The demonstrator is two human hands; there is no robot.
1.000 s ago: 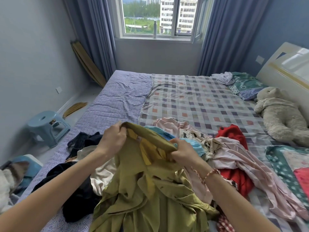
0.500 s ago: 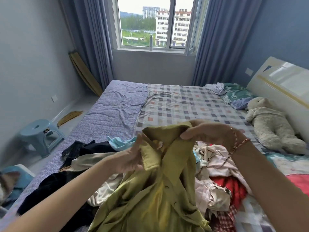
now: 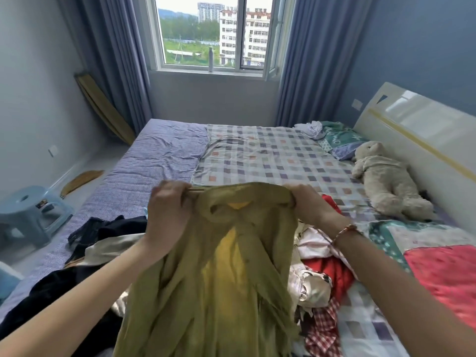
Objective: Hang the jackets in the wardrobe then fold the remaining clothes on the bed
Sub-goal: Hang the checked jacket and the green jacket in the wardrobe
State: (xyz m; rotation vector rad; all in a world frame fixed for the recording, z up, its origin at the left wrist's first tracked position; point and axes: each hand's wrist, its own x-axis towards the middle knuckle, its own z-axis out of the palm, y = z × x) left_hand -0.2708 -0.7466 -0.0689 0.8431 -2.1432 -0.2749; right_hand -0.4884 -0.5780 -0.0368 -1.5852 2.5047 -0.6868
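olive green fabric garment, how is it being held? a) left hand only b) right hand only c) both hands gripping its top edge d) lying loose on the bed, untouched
c: the left hand and the right hand each grip the top edge of the olive green fabric garment, one at each end.

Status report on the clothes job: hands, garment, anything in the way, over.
Left hand and right hand grip the olive garment at its top edge. It hangs spread above the bed. Loose clothes heaped underneath.
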